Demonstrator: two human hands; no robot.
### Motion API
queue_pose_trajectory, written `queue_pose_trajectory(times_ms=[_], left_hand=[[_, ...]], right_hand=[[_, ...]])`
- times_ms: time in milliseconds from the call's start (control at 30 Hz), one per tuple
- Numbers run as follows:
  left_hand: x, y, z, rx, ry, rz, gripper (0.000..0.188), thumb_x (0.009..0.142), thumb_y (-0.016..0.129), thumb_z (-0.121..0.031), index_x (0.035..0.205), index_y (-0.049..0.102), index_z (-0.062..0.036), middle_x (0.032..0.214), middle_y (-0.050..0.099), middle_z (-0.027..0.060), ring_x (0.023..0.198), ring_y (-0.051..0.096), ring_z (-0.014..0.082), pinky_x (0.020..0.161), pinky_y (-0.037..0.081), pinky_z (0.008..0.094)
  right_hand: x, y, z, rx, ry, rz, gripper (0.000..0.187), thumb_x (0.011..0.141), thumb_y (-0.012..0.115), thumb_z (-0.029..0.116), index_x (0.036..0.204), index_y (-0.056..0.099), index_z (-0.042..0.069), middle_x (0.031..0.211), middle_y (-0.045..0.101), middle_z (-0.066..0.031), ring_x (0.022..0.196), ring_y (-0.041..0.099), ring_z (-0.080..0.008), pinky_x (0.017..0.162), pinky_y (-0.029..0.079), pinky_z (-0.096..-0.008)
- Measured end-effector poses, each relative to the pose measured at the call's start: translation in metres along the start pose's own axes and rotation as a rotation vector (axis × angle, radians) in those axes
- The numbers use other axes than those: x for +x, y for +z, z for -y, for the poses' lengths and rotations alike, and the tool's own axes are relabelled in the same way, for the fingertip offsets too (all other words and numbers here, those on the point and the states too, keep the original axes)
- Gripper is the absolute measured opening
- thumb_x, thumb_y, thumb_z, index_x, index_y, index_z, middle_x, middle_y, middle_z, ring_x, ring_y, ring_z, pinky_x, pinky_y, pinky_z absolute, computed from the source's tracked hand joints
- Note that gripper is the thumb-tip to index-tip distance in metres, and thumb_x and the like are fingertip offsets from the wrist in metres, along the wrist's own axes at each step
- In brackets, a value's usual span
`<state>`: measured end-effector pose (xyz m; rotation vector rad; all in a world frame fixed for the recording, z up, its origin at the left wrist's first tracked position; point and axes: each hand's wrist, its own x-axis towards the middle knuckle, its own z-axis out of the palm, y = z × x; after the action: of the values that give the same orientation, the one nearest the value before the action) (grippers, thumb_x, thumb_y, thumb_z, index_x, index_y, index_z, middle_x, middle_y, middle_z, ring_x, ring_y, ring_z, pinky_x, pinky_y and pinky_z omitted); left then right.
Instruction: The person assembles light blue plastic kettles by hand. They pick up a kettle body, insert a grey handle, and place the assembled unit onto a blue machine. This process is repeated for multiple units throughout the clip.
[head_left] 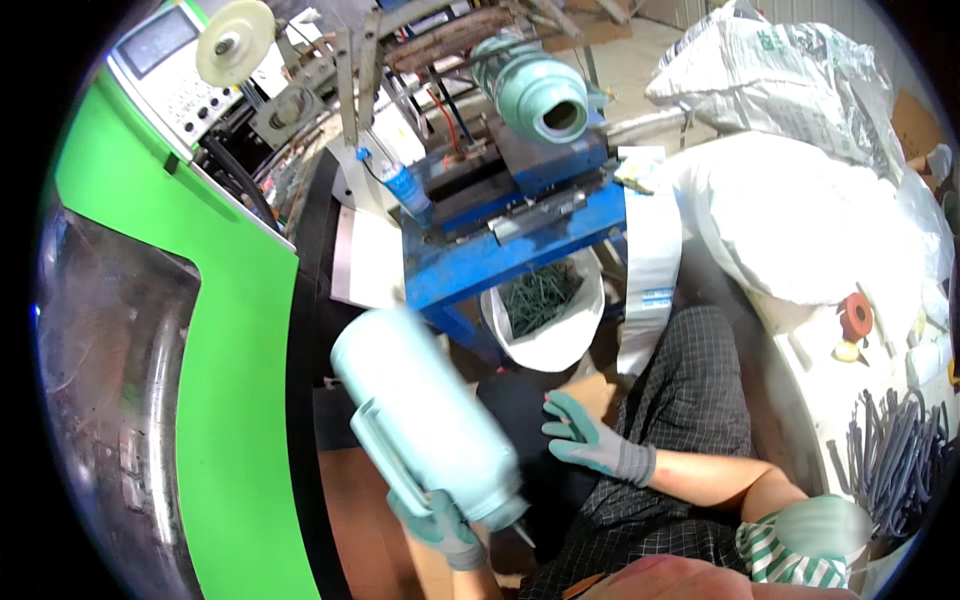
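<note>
A pale teal thermos flask body (425, 405) with a long side handle lies aslant in front of me, its narrower end pointing down toward my lap. My left hand (437, 522), in a grey and teal glove, is closed on it near the lower end of the handle. A thin pointed piece, whose kind I cannot make out, sticks out by that narrower end. To the right of the flask, my gloved right hand (588, 440) hangs above my thigh, fingers apart and holding nothing. A second teal flask body (540, 98) rests in the fixture ahead, its round opening toward me.
A blue metal workbench (500, 262) stands ahead, with a white bag (553, 352) of dark green scraps below. Left is a green machine (240, 400) with a control panel (180, 75). At right, a table carries dark strips (895, 460), a red roll (855, 317) and white bags (800, 220).
</note>
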<state>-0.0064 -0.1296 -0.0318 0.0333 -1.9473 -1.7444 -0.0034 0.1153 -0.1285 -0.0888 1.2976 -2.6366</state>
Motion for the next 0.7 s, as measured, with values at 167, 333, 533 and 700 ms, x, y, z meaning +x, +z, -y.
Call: queue_pose_trajectory(times_ms=[167, 333, 533, 700], left_hand=[[0.02, 0.071, 0.008, -0.148, -0.015, 0.596, 0.061, 0.101, 0.067, -0.049, 0.133, 0.061, 0.0027, 0.131, 0.063, 0.0094, 0.119, 0.059, 0.0199, 0.106, 0.045, 0.0353], [0.001, 0.144, 0.014, -0.181, -0.076, 1.123, 0.042, 0.107, 0.058, -0.021, 0.144, 0.058, -0.0015, 0.14, 0.062, 0.0147, 0.135, 0.056, 0.0254, 0.114, 0.043, 0.0368], [-0.034, 0.147, 0.002, -0.524, -0.221, 0.756, 0.046, 0.098, 0.069, -0.016, 0.141, 0.061, -0.0007, 0.135, 0.064, 0.0218, 0.122, 0.066, 0.0328, 0.104, 0.055, 0.0436], [-0.044, 0.147, -0.044, 0.467, 0.968, 0.821, 0.048, 0.086, 0.078, -0.029, 0.128, 0.07, -0.0068, 0.128, 0.068, 0.0146, 0.117, 0.066, 0.0333, 0.107, 0.05, 0.0519]], right_hand=[[-0.036, 0.019, 0.057, 0.508, 0.172, 0.065, 0.097, 0.097, 0.063, 0.064, 0.167, 0.024, 0.009, 0.163, 0.044, -0.0147, 0.145, 0.05, -0.0289, 0.119, 0.044, -0.0475], [-0.118, -0.046, 0.038, 0.849, 0.665, 0.307, 0.133, 0.073, 0.027, 0.104, 0.159, 0.043, 0.003, 0.141, 0.065, -0.0213, 0.114, 0.071, -0.0301, 0.089, 0.06, -0.0441], [-0.145, -0.044, 0.075, -0.24, 0.285, -0.399, 0.05, 0.096, 0.076, 0.043, 0.119, 0.072, 0.0, 0.103, 0.076, -0.0135, 0.086, 0.076, -0.0284, 0.074, 0.062, -0.0382], [-0.102, -0.025, 0.131, -1.262, -0.583, -0.247, 0.084, 0.077, 0.09, 0.045, 0.14, 0.057, 0.0, 0.131, 0.064, -0.0225, 0.118, 0.065, -0.0409, 0.102, 0.052, -0.052]])
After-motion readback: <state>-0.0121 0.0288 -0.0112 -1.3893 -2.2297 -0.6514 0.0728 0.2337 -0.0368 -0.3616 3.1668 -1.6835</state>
